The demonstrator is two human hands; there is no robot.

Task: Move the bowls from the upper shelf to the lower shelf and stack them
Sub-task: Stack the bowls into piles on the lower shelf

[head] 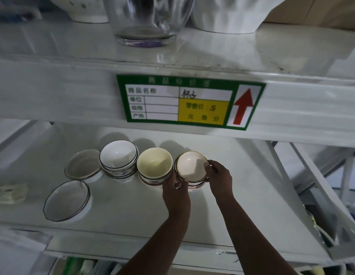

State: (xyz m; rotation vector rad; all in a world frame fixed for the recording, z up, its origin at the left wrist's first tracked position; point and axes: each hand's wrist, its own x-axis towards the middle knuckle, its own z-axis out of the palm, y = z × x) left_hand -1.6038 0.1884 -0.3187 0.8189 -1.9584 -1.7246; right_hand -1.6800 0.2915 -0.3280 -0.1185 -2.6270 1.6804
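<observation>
head view — both hands reach forward, left grip point(175, 188) and right grip point(219, 175) clasping pink bowl point(191, 165).

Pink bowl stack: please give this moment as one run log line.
both hands grip top pink bowl | on stack, lower shelf | beside cream bowl

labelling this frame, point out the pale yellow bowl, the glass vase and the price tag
pale yellow bowl point(154, 163): head view, inside of bowl.
glass vase point(146, 36): head view, thick base.
price tag point(190, 102): head view, middle of label.
</observation>
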